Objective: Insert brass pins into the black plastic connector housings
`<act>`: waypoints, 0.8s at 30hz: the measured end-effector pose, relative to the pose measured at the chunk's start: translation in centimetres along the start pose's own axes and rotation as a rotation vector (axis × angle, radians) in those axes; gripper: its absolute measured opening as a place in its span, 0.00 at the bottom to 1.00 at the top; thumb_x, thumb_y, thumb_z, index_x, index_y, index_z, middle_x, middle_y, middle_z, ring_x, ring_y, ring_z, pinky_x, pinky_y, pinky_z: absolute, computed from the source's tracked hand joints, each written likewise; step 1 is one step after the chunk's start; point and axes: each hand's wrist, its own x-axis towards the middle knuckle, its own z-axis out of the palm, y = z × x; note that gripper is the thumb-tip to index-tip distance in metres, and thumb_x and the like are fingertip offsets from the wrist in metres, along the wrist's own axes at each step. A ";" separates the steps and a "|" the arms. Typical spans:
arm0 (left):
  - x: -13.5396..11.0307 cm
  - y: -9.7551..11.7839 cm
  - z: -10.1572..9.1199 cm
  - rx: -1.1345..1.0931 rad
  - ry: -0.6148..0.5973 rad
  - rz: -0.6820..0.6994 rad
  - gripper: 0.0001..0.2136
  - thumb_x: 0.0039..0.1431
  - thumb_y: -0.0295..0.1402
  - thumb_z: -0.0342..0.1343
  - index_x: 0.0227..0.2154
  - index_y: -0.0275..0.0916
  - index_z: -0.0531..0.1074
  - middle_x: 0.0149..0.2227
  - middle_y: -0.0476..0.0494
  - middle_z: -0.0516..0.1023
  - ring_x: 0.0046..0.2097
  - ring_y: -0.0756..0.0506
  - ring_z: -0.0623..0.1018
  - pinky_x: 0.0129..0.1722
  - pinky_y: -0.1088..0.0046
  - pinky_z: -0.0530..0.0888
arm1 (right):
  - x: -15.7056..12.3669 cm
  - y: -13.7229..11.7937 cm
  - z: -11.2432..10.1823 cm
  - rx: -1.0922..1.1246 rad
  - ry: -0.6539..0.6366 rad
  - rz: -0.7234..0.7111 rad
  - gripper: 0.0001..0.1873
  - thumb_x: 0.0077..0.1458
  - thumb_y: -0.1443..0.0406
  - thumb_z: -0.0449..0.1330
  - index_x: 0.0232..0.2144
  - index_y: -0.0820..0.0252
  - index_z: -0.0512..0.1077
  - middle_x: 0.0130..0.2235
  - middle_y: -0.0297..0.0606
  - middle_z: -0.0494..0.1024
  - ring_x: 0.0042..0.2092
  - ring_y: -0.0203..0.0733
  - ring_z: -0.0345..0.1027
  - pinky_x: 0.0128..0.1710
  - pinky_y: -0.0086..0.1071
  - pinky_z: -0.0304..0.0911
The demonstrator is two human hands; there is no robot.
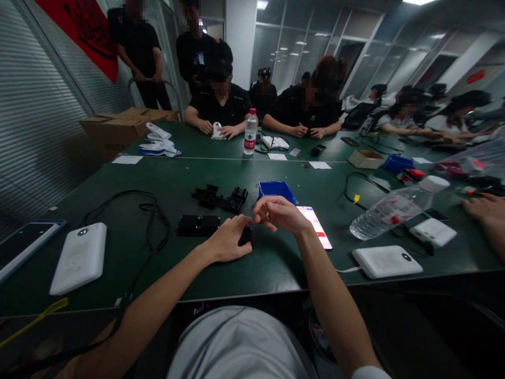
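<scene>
My left hand (229, 239) rests on the green table (165, 179), its fingers closed around a small black plastic part (245, 236). My right hand (278, 213) hovers just above and to the right of it, fingertips pinched together over the part; what they pinch is too small to see. Two joined black blocks (198, 225) lie just left of my left hand. Several black clip-like parts (221, 199) lie beyond them. A small blue tray (276, 190) stands behind my right hand.
A lit phone (317, 227) lies right of my right hand. White power banks (80, 257) (386, 261), black cables (153, 221), a lying water bottle (398, 206) and an upright bottle (250, 132) are on the table. Another person's hand (486, 208) is at right. Several people sit opposite.
</scene>
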 end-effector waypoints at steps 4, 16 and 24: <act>0.0 0.0 0.0 -0.020 0.000 0.003 0.19 0.56 0.33 0.58 0.51 0.43 0.64 0.49 0.40 0.75 0.51 0.35 0.77 0.52 0.53 0.73 | 0.0 0.2 -0.1 -0.032 0.027 -0.035 0.16 0.59 0.54 0.69 0.39 0.63 0.80 0.33 0.37 0.81 0.25 0.29 0.68 0.20 0.21 0.62; -0.1 0.1 -0.1 0.009 -0.006 -0.025 0.17 0.56 0.33 0.59 0.48 0.42 0.65 0.49 0.39 0.75 0.50 0.35 0.77 0.52 0.52 0.73 | 0.1 0.3 0.0 -0.058 0.009 -0.136 0.18 0.50 0.66 0.76 0.34 0.60 0.69 0.36 0.32 0.78 0.26 0.27 0.67 0.19 0.18 0.59; 0.0 -0.2 0.1 -0.005 0.001 0.000 0.20 0.55 0.32 0.58 0.51 0.41 0.64 0.50 0.39 0.76 0.51 0.34 0.77 0.52 0.51 0.73 | 0.3 0.7 -0.1 -0.119 0.033 -0.082 0.17 0.50 0.59 0.76 0.37 0.61 0.76 0.33 0.34 0.78 0.28 0.30 0.68 0.19 0.19 0.55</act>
